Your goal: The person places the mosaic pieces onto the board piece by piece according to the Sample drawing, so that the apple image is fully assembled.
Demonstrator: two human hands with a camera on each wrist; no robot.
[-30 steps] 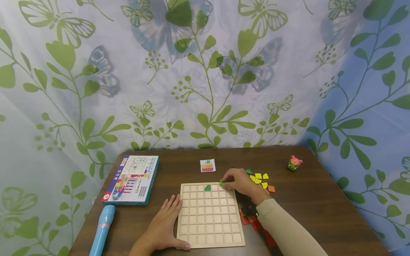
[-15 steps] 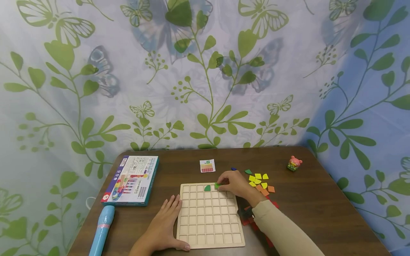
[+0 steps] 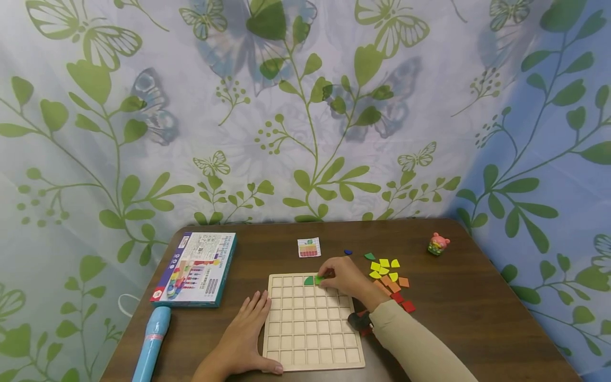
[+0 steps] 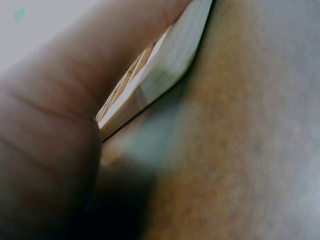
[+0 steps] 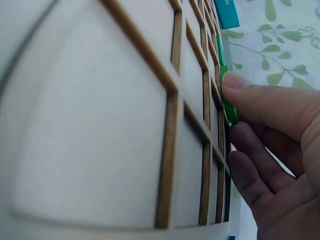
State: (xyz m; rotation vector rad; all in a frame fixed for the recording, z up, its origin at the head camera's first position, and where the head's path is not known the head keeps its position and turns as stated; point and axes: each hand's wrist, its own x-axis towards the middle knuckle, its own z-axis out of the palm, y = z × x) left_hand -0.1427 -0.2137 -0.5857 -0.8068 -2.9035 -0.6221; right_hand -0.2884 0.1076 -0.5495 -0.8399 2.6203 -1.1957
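A wooden grid board point(image 3: 311, 330) with square cells lies flat on the table. My left hand point(image 3: 242, 335) rests along its left side, fingers extended at the edge and thumb at the near left corner. In the left wrist view, that thumb point(image 4: 60, 95) lies close against the pale board edge point(image 4: 165, 65). My right hand point(image 3: 347, 278) pinches a light green tile point(image 5: 229, 102) at the board's far row. Just left of it, a dark green tile point(image 3: 309, 280) with one rounded corner sits in a cell.
Yellow tiles point(image 3: 384, 262), orange tiles point(image 3: 393, 286) and red tiles point(image 3: 408, 306) lie right of the board, partly behind my right sleeve. A small picture card point(image 3: 309, 247) is beyond it. A box point(image 3: 198, 268), a blue microphone-like toy point(image 3: 153, 339) and a pink-topped figurine point(image 3: 438, 243) stand farther out.
My right hand has moved left along the far row with the light green tile, up beside the dark green one. More red and orange tiles show. The left hand has stayed put.
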